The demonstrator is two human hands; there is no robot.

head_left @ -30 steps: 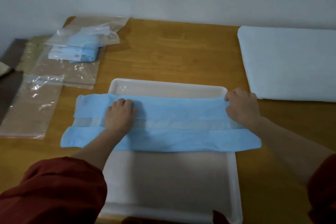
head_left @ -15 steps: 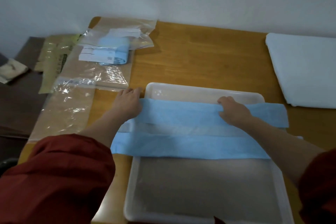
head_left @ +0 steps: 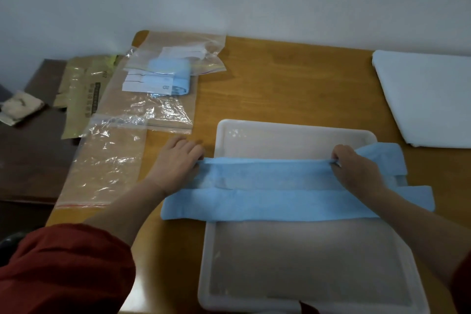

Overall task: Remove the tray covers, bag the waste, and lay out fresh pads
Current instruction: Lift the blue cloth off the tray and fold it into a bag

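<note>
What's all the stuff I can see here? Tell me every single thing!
table: one, brown wood, under most things
tray: one, white, middle of the table
blue pad: one, light blue, folded strip across the tray
white pad stack: one, white, far right of the table
filled bag: one, clear with blue and white things inside, far left of the table
empty bags: at least two, clear, overlapping, left of the tray
packet: one, yellow-green, left of the bags
side table: one, dark brown, far left
cloth bundle: one, beige, on the side table
sleeves: two, red, bottom corners
left hand: holds the pad's left end
right hand: pinches the pad's top edge
</note>
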